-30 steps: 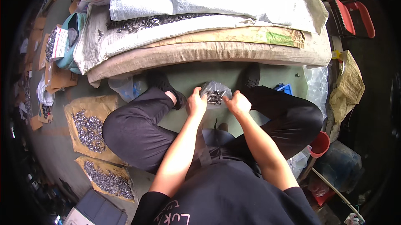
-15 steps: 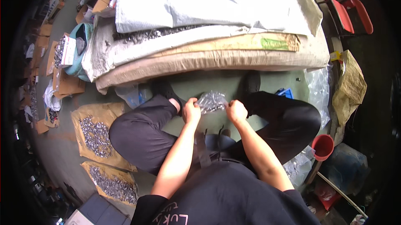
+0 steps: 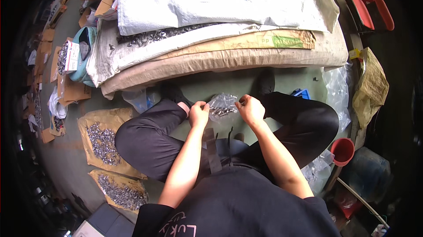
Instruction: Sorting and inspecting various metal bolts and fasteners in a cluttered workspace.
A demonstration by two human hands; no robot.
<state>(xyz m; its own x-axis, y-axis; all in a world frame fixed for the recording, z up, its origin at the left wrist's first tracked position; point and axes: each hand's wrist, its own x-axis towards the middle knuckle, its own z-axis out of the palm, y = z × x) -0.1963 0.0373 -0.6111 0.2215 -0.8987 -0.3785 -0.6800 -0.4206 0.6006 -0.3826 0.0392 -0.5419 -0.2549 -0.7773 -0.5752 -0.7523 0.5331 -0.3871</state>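
Your left hand (image 3: 199, 114) and right hand (image 3: 252, 110) curl beside the clear bag (image 3: 224, 100) at the frame's centre, whether gripping it I cannot tell, so a weak pinch could spill its metal parts (image 3: 221, 112).

Metal pieces (image 3: 223, 112) (exact shapes unclear)

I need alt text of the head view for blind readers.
A person's left hand and right hand flank a clear plastic bag of small metal parts. Beyond is a large white sack; similar-looking parts lie on brown sheets at left.
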